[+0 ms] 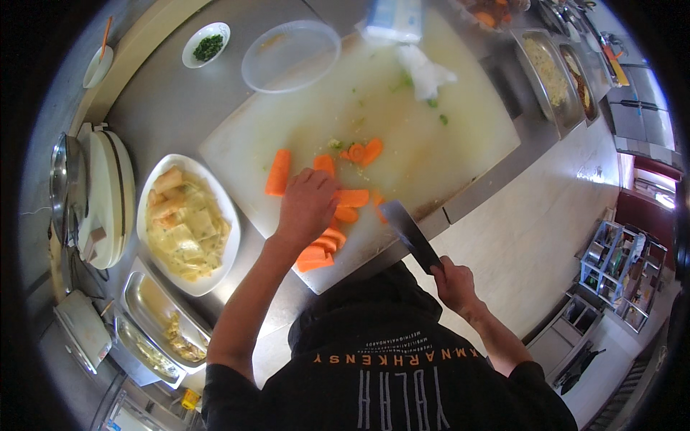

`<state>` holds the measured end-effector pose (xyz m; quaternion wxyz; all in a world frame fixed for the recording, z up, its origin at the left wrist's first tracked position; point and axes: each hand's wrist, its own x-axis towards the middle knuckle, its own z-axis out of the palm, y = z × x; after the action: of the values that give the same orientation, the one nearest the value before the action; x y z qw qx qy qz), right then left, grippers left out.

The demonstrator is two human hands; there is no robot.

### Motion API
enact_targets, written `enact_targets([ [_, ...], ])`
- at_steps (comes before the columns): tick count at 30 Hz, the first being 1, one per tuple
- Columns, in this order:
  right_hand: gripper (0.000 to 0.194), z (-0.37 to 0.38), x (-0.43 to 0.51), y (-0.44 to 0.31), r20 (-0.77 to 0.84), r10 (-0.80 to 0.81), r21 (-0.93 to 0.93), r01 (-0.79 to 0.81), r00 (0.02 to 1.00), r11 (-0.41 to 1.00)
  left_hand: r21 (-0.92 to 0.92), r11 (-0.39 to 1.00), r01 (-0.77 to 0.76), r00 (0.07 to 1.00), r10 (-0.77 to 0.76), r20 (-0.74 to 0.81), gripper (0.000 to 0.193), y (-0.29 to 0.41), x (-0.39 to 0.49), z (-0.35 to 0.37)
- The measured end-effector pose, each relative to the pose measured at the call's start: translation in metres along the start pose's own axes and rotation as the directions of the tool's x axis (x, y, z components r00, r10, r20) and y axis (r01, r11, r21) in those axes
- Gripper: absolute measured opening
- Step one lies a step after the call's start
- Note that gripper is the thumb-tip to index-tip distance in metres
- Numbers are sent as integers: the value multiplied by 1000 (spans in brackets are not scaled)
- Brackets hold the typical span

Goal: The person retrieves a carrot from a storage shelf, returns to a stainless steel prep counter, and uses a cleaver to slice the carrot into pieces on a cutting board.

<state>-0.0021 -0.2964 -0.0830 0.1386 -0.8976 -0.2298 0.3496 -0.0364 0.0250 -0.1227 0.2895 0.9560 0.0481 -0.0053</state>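
My left hand (308,203) is curled over orange carrot pieces on a white cutting board (431,145). From under its thumb side sticks a cut carrot piece (353,198), partly hidden by the fingers. My right hand (455,283) grips the handle of a kitchen cleaver (407,231). The blade tip reaches over the board's near edge, beside a thin carrot piece (379,207). A thick carrot chunk (278,172) lies left of my left hand. Carrot slices (322,248) lie nearer to me, and carrot trimmings (366,152) lie farther off.
Left of the board stands a white dish of flat yellowish food pieces (188,229). Beyond are a bowl of chopped greens (207,46) and a clear plastic lid or container (291,56). A tissue pack (394,20) and crumpled tissue (426,70) lie at the board's far side. Metal trays (547,81) stand right.
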Motion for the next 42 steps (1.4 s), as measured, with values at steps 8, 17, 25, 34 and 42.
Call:
enact_targets([
  [8,16,-1,10,-2,-59,-21,61,25,998,998,112,979,-169,985,171,-7,28,16,-1,11],
  [17,16,2,18,-1,-111,-73,79,82,991,994,36,995,-97,994,95,57,31,0,-19,-8],
  [25,17,3,23,-5,-119,-62,122,77,991,990,122,988,-92,975,65,211,31,5,-19,-8],
  [34,22,4,30,-29,-12,-81,100,82,997,992,-394,841,372,897,-435,-82,21,-11,-4,-19],
  [42,24,3,42,-48,63,-52,60,48,997,997,42,910,412,900,-399,-175,25,-9,16,1],
])
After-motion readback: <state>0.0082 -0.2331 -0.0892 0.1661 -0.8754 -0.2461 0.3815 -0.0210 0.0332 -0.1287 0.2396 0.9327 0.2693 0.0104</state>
